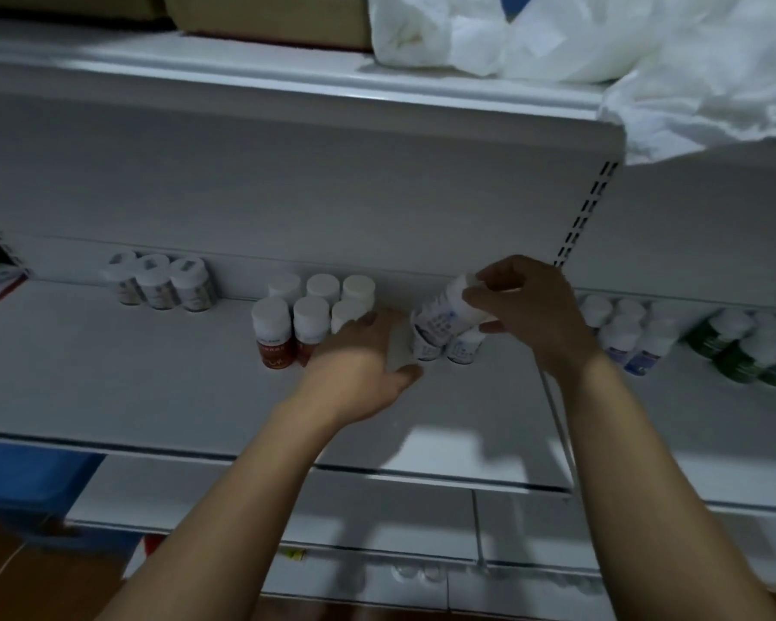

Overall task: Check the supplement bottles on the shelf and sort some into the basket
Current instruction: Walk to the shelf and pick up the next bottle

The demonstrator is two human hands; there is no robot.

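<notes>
Shelf (131,374): we find bare board along front and left; a gap between back-left trio (162,284) and orange-label bottles (287,324); blue-label bottles (632,338), green bottles (740,347) block the right rear.

Right hand (525,307) grips tilted blue-label bottle (440,318) above shelf (153,374); left hand (359,356) beside red-label bottles (274,333).

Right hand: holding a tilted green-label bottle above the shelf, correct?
No: the bottle that the right hand holds has a blue-and-white label, not green. The green bottles stand on the shelf, far right. Tilted and above the shelf is right, per the head view.
</notes>
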